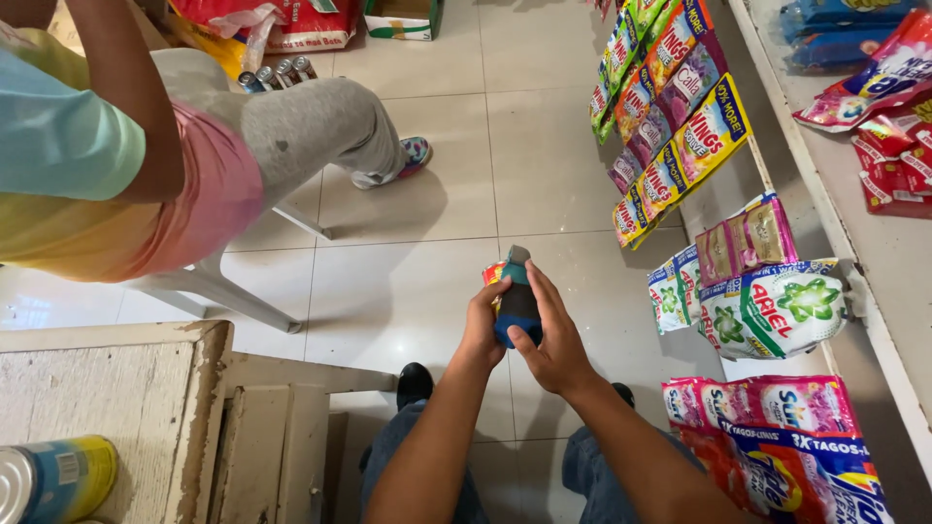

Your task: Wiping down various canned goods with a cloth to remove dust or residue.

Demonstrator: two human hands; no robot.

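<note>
Both my hands hold a small blue bottle (pixel 516 301) with a greyish cap, upright over the tiled floor in front of my knees. My left hand (pixel 483 325) grips its left side, where a bit of colourful label or packet shows behind. My right hand (pixel 550 340) wraps the right side and bottom, thumb across the blue body. My legs in jeans and dark shoes are below.
Another person (pixel 146 146) sits on a white plastic chair (pixel 218 281) at the left. A worn wooden counter (pixel 116 388) with a tin can (pixel 53 480) is at the lower left. Hanging sachet strips (pixel 670 107) and detergent packs (pixel 777 311) line the white shelf (pixel 845 223) on the right.
</note>
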